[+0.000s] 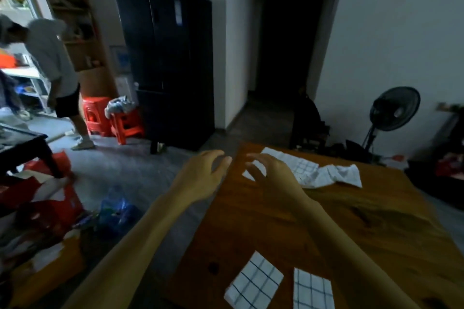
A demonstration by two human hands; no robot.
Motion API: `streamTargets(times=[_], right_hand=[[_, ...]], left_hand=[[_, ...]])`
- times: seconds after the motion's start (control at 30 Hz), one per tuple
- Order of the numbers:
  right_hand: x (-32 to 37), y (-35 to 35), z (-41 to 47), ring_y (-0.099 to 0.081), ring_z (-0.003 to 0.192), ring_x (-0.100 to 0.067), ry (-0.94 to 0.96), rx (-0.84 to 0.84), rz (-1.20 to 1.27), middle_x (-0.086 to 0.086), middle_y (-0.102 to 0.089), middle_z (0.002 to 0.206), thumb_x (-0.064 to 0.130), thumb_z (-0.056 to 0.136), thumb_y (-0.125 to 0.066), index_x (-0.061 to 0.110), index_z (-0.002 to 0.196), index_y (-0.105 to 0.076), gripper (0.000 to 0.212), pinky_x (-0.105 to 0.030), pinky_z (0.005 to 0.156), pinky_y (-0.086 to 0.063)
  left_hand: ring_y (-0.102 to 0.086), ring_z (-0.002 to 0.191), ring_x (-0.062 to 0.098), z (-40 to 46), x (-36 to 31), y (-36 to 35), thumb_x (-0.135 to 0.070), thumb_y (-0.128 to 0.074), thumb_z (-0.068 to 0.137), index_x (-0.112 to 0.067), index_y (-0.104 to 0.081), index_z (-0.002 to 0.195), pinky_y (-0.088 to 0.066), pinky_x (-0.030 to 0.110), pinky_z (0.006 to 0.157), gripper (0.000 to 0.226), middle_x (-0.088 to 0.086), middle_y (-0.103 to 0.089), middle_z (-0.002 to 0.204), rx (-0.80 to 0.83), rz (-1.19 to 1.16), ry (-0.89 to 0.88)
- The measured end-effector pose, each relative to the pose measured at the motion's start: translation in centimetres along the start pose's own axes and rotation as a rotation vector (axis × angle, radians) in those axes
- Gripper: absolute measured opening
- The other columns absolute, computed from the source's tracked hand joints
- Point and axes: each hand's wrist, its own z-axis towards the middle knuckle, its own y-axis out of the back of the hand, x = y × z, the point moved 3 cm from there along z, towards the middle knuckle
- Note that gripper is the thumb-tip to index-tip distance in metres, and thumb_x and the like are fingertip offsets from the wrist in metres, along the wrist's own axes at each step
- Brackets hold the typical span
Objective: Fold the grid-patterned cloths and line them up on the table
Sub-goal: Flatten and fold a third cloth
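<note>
Two folded white cloths with dark grid lines lie side by side at the near edge of the wooden table: one on the left, one on the right. A flat unfolded grid cloth lies at the table's far left corner, and a crumpled one sits just right of it. My right hand hovers over the flat cloth's near left part, fingers spread and loosely curled, holding nothing. My left hand hangs beside the table's left edge, fingers relaxed and empty.
A black fridge stands beyond the table. A person bends over at the far left near red stools. Red packaging and blue bags litter the floor on the left. A black fan stands at the right.
</note>
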Motion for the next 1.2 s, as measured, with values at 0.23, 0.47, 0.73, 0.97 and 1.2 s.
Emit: streamTargets(times=[0.23,0.47,0.73,0.97,1.2], right_hand=[[10.8,-3.3,6.0,-0.051,0.106,-0.008,-0.034,-0.014,0.032,-0.003,-0.052,0.134,0.037,0.1,-0.045,0.023,0.139,-0.043,0.042,-0.021,0.087,-0.036],[20.0,-5.7,10.3,-0.052,0.116,-0.014,0.006,-0.111,0.087,-0.002,-0.054,0.132,0.042,0.098,-0.045,0.023,0.136,-0.047,0.042,-0.026,0.094,-0.039],[23.7,-6.9,14.8,-0.052,0.12,-0.017,-0.013,-0.153,0.001,-0.003,-0.055,0.132,0.038,0.099,-0.047,0.02,0.132,-0.051,0.038,-0.029,0.097,-0.041],[21.2,-7.7,20.4,-0.052,0.117,-0.018,-0.11,-0.158,-0.022,-0.006,-0.054,0.133,0.032,0.1,-0.047,0.018,0.135,-0.048,0.038,-0.027,0.094,-0.04],[16.0,-9.0,29.3,-0.054,0.114,-0.014,-0.155,-0.293,-0.008,-0.001,-0.057,0.129,0.041,0.099,-0.045,0.022,0.136,-0.048,0.042,-0.024,0.09,-0.041]], left_hand=[[-0.057,0.109,0.019,0.4,8.2,11.9,-0.053,-0.042,0.091,-0.02,-0.056,0.127,-0.046,0.039,0.095,0.05,0.004,-0.059,0.125,-0.107,0.057,-0.052],[-0.057,0.111,0.014,1.1,15.5,20.0,-0.054,-0.042,0.091,-0.025,-0.056,0.126,-0.045,0.031,0.095,0.048,-0.002,-0.061,0.126,-0.123,0.032,-0.078],[-0.055,0.113,0.015,4.8,18.9,23.1,-0.047,-0.043,0.094,-0.024,-0.054,0.129,-0.042,0.027,0.093,0.043,-0.002,-0.059,0.127,-0.102,-0.017,-0.171],[-0.053,0.115,0.015,11.4,21.1,21.5,-0.044,-0.042,0.096,-0.022,-0.053,0.13,-0.039,0.023,0.092,0.042,0.0,-0.057,0.129,-0.015,-0.019,-0.218],[-0.051,0.117,0.014,21.5,23.8,19.3,-0.048,-0.039,0.096,-0.021,-0.048,0.135,-0.04,0.027,0.098,0.048,-0.001,-0.053,0.133,0.073,0.051,-0.26]])
